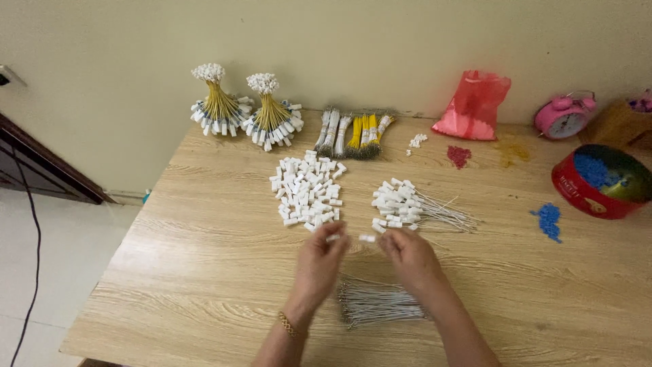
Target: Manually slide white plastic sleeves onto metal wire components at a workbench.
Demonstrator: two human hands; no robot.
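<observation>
Nearest the camera, two bare forearms rise from the bottom edge; the left wrist wears a thin gold bracelet [288, 325]. Left hand [319, 261] pinches one small white plastic connector [332, 238] between fingertips, grip narrow. Right hand [409, 257] pinches a second white piece [367, 238], apparently the capped end of a thin wire; the wire itself is too fine to make out. Both pieces are held just above the wooden table [204, 272], near each other but apart.

Below the hands: a loose bundle of bare grey wires [380, 304]. Beyond the left hand: a heap of loose white connectors [307, 190]. Beyond the right hand: a pile of wires already fitted with white ends [407, 207], tails fanning right.

Judgement on doing the step well: keep the pinch close to each tip so the thin wire does not bend, line the two pieces up on one axis, and push straight rather than at an angle. Working over the bare patch between the piles should keep a dropped piece easy to find.

Against the far wall: two tied yellow-wire bundles [217, 109], flat wire bunches [356, 132], a red plastic bag [475, 105], a pink alarm clock [564, 115], a red tin of blue beads [601, 180].
</observation>
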